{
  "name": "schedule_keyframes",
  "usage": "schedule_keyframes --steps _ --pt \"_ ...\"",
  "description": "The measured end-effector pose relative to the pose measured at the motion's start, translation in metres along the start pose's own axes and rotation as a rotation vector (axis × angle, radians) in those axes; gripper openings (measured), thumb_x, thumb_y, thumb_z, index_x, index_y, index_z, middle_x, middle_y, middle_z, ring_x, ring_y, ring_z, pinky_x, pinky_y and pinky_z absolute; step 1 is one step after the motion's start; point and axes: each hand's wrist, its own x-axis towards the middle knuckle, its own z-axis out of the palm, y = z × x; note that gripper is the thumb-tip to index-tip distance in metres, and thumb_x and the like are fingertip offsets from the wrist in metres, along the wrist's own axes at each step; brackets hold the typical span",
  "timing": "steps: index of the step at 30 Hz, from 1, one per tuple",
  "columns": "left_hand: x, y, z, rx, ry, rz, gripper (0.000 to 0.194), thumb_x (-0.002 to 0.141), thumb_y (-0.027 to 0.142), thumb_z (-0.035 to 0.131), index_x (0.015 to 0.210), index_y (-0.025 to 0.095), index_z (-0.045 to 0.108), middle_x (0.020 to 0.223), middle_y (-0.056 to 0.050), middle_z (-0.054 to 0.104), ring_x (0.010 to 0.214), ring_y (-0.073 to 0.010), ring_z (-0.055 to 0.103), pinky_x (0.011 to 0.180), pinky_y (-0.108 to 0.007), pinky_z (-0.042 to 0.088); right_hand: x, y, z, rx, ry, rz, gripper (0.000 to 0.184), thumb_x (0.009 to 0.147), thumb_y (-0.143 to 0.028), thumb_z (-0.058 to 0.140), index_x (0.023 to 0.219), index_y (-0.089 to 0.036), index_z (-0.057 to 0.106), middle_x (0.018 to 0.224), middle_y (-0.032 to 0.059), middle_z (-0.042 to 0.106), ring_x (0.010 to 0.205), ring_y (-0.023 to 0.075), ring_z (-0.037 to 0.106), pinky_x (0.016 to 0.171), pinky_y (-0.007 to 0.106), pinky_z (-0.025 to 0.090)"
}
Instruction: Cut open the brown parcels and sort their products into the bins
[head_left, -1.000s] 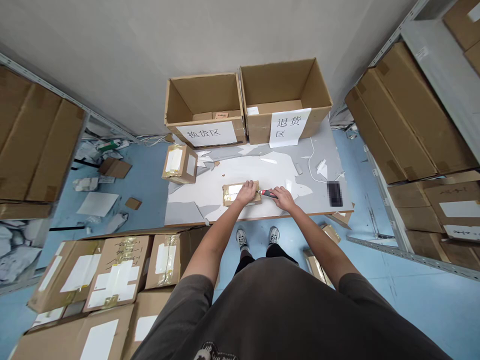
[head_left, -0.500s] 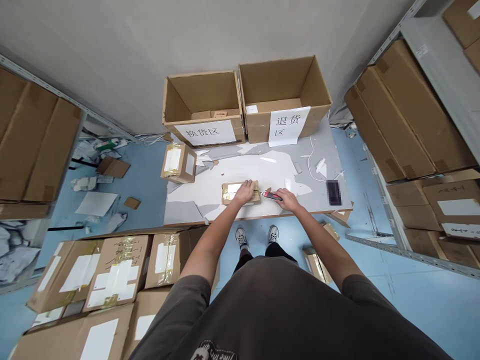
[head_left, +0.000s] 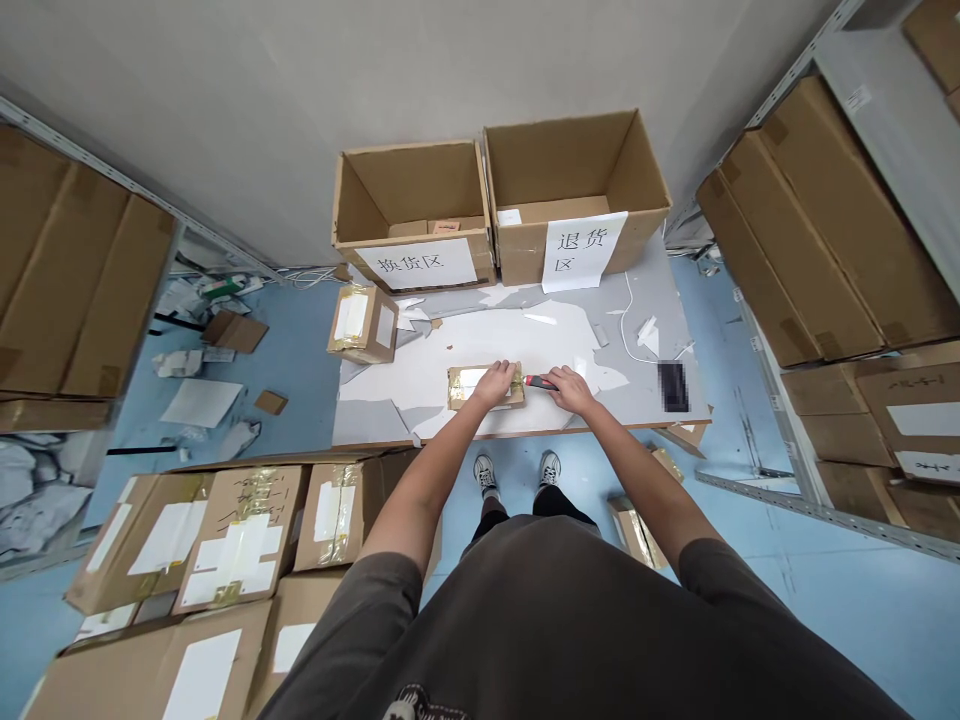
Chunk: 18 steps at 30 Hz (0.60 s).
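Small carton (head_left: 468,384): lying on the table (head_left: 361,425), near its front edge; best pinned flat for what looks like blade work at the taped right end; long axis left to right, roughly along that edge.
Left hand (head_left: 496,384): over carton's right half; clasping or merely pressing, cannot tell; fingers best clear of the cutting line.
Knife (head_left: 540,382): shallow, steady strokes advisable; tip end pointing left at the carton, long axis slightly aslant.
Right hand (head_left: 571,388): closed round the knife's handle
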Motion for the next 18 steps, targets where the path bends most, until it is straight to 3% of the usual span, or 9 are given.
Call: schedule_keyframes --steps 11,18 --pt "-0.010 0.006 -0.010 -0.097 -0.010 -0.070 0.045 0.095 -0.002 0.046 0.134 0.015 0.061 0.131 -0.017 0.068 0.129 -0.0288 0.061 0.115 -0.039 0.049 0.014 0.004 0.002 0.109 0.069 -0.005 0.045 0.099 -0.021 0.066 0.143 -0.024 0.072 0.120 0.0117 0.073 0.108 0.0324 0.060 0.094 0.044 0.052" --pt "-0.020 -0.004 -0.018 -0.162 -0.018 -0.048 0.050 0.090 0.005 0.055 0.139 0.016 0.060 0.151 -0.016 0.061 0.150 -0.0277 0.051 0.129 -0.043 0.040 -0.001 0.011 -0.002 0.096 0.090 0.004 0.044 0.095 -0.018 0.068 0.139 -0.024 0.074 0.115 0.0113 0.073 0.107 0.0320 0.061 0.092 0.042 0.053"
